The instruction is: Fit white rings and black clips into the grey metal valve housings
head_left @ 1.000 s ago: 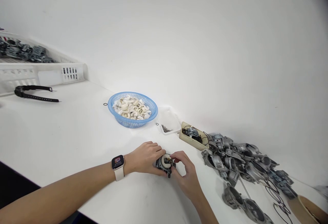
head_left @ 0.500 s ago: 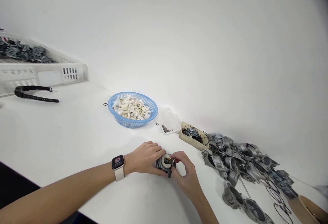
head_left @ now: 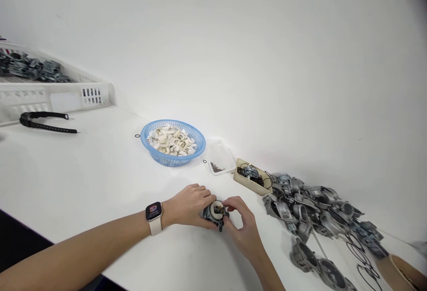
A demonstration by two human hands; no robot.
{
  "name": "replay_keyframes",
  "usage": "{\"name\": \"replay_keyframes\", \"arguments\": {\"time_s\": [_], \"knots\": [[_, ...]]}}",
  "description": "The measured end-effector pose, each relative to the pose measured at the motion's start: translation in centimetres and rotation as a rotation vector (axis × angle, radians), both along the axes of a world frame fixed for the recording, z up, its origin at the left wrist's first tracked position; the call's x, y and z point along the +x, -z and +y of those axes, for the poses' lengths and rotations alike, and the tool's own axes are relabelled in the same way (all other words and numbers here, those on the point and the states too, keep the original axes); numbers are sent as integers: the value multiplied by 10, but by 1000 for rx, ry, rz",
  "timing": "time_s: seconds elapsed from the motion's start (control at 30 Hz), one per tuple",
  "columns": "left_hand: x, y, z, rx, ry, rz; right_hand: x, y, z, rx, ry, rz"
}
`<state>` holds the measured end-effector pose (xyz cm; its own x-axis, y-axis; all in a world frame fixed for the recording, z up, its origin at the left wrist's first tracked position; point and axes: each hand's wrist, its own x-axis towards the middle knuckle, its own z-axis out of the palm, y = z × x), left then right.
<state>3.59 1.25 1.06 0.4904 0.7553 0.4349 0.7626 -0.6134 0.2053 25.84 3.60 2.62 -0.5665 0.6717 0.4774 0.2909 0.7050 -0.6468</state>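
Note:
My left hand (head_left: pixel 191 205), with a watch (head_left: pixel 154 212) on its wrist, is closed around the left side of a grey metal carburetor body (head_left: pixel 207 213) on the white table. A white ring-shaped float (head_left: pixel 216 210) sits in the upward-facing opening of the body. From the right, the thumb and index finger of my right hand (head_left: pixel 245 226) grip the body's edge beside the float. Small brass-coloured parts show there; whether a tiny piece is between those fingertips I cannot tell.
Beyond my hands stand a blue basket (head_left: pixel 173 162) of white floats, a clear tray (head_left: pixel 230 166) with thin pins, and a cream box (head_left: pixel 251 186) of parts. Grey metal castings (head_left: pixel 307 206) pile up at right, near black rubber rings (head_left: pixel 362 255). A white crate (head_left: pixel 66 100) and black strap (head_left: pixel 50 122) lie left.
The float and carburetor body have shifted very slightly under my fingers. Both hands keep almost the same place and grip.

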Motion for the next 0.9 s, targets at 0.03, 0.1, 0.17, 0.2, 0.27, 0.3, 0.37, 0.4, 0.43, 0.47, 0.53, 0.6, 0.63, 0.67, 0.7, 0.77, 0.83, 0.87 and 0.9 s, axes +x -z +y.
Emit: {"name": "replay_keyframes", "arguments": {"time_s": [0.03, 0.1, 0.17, 0.2, 0.27, 0.3, 0.37, 0.4, 0.43, 0.47, 0.53, 0.6, 0.63, 0.67, 0.7, 0.77, 0.83, 0.87, 0.9], "knots": [[0, 0, 0, 2, -2, 1, 0, 0, 0, 1, -4, 2], [0, 0, 0, 2, -8, 2, 0, -1, 0, 5, -12, 6], [0, 0, 0, 2, -14, 3, 0, -2, 0, 7, -19, 8], [0, 0, 0, 2, -14, 2, 0, -2, 0, 6, -20, 8], [1, 0, 0, 2, -13, 2, -1, -3, 0, 5, -21, 7], [1, 0, 0, 2, -12, 1, -1, -3, 1, 5, -21, 7], [1, 0, 0, 3, -11, -1, -1, -2, 1, 7, -23, 10], [1, 1, 0, 4, -9, -3, -1, -2, 1, 10, -23, 12], [1, 1, 0, 6, -7, -4, -1, -2, 1, 13, -22, 12], [1, 1, 0, 7, -4, -5, 0, -1, 2, 15, -19, 10], [1, 2, 0, 11, 1, -6, 0, 0, 2, 18, -9, 3], [1, 2, 1, 14, 5, -8, 0, 1, 3, 21, 0, -1], [1, 2, 1, 16, 6, -8, 0, 1, 3, 22, 2, -2], [0, 2, 1, 16, 7, -8, 0, 2, 3, 23, 4, -1], [0, 2, 1, 17, 7, -9, 0, 2, 3, 23, 4, -2], [0, 2, 1, 14, 7, -9, 0, 2, 2, 23, 4, 0], [0, 1, 1, 9, 7, -9, 0, 1, 2, 23, 4, 2], [0, 0, 0, 6, 6, -8, 0, 1, 2, 23, 4, 2], [0, 0, 0, 3, 6, -7, 0, 1, 2, 24, 4, 2]]}}
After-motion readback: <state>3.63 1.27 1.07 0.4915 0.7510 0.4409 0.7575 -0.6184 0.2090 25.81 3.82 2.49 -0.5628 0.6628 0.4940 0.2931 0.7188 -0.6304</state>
